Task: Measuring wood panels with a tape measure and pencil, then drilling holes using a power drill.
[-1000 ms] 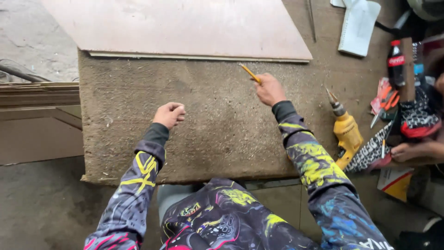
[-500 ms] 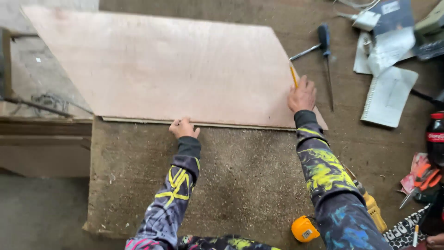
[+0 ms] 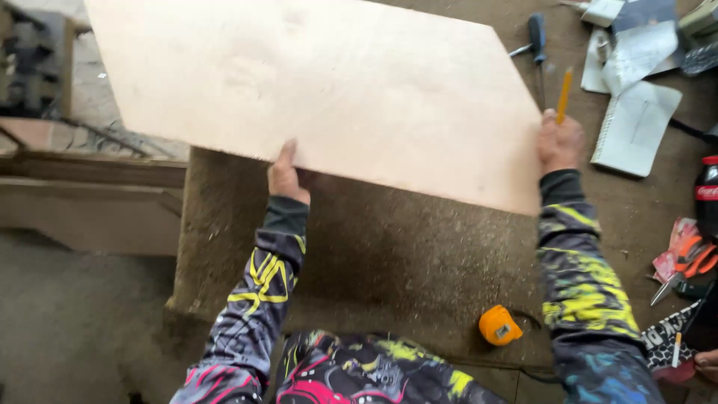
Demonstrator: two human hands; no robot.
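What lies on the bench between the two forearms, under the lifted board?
In the head view, only bare, sawdust-strewn bench top lies between them, below the plywood board; the yellow tape measure sits nearer the right sleeve.

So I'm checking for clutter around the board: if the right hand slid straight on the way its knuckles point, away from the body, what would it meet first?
Probably the screwdriver lying just beyond the right hand and its pencil; depth is unclear.

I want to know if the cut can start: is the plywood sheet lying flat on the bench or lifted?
Lifted. The left hand and right hand grip the plywood sheet by its near edge, tilted above the bench.
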